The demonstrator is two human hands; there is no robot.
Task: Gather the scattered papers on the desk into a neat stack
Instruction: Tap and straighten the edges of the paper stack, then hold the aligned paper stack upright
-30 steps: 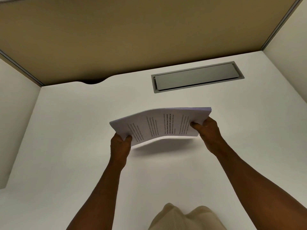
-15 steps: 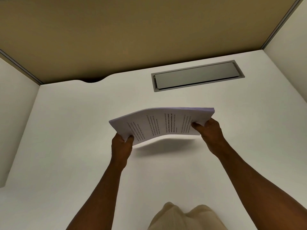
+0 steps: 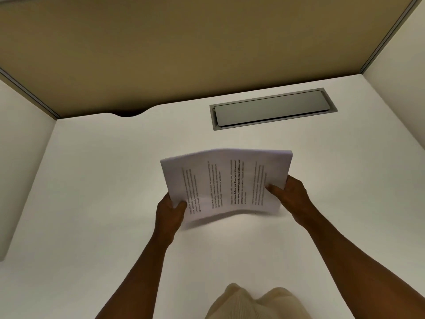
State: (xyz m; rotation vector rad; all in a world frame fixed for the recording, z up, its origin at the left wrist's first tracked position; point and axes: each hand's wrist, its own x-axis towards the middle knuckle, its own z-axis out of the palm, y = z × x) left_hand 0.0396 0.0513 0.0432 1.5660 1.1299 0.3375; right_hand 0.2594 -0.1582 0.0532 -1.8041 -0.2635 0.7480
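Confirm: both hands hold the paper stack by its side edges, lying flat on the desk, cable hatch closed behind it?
Not quite. In the head view the paper stack is not flat on the desk: it is lifted and bowed upward between the left hand and the right hand. The rest stands: both hands grip its side edges, and the cable hatch behind it is closed.

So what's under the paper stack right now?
The paper stack is held above bare white desk; only its faint shadow shows below. Fingers beneath the sheets are hidden.

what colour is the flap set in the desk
Grey, a matte metal-looking cable flap; it shows best in the head view.
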